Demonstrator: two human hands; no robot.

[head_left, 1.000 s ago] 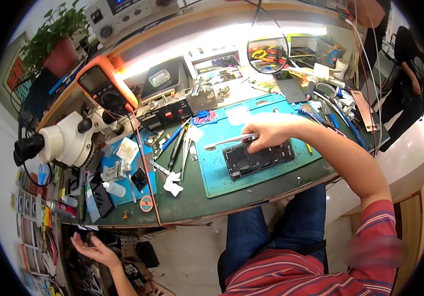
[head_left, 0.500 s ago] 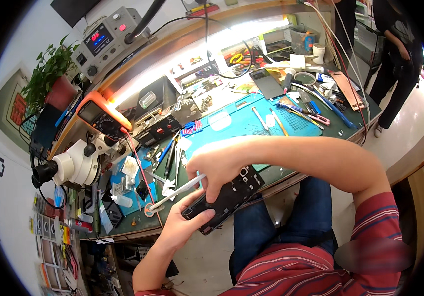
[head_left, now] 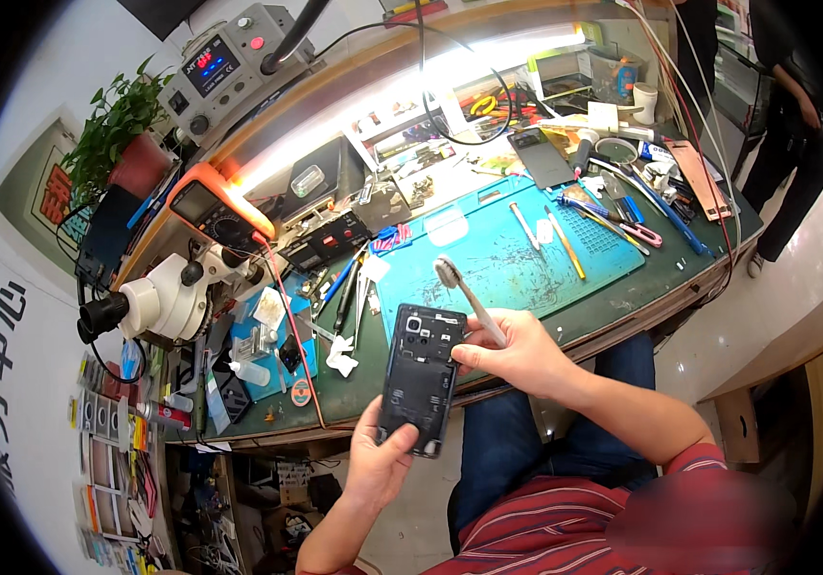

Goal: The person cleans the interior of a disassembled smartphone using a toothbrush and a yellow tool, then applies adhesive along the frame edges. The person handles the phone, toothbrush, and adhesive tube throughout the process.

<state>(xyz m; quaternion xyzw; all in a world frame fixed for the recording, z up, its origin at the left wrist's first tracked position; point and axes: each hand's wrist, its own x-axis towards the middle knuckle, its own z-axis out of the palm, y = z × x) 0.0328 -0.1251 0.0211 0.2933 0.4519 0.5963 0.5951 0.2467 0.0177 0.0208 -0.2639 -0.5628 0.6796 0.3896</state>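
An opened black phone, its inner parts and cameras showing, is upright in front of the bench's front edge. My left hand grips its lower end, thumb across the inside. My right hand is closed on a pale-handled brush, whose bristled head points up and away from me, and its thumb touches the phone's upper right side. Beyond them lies the blue mat with a white-handled tool and a yellow tool.
A white microscope, orange multimeter and red lead stand left. A grey power unit is above. Tools, bottles and cables crowd the bench. Another person in dark clothes stands at the far right.
My left hand has risen from the lower left and gripped the phone. The phone has left the mat and turned upright; the brush has swung to point away from me.
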